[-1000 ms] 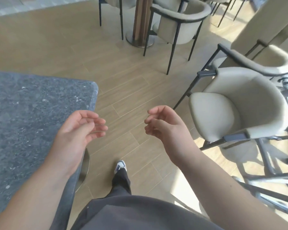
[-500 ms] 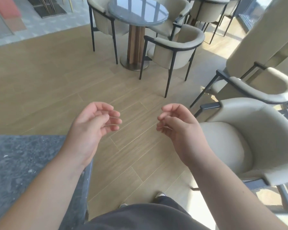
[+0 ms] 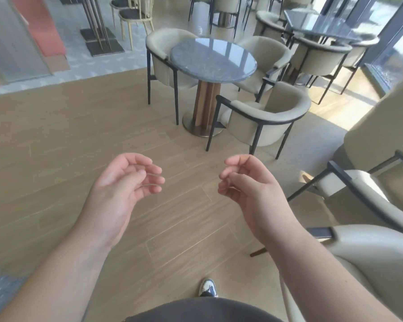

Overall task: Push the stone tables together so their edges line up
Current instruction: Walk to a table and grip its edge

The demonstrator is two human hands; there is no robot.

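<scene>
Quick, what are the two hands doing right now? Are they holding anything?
Left hand: open, fingers loosely curled, holding nothing.
Right hand: open, fingers loosely curled, holding nothing.

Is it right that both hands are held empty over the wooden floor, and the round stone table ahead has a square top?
Not quite. The head view shows both the left hand and right hand empty over the wooden floor, but the stone table ahead has a round top, not a square one.
</scene>
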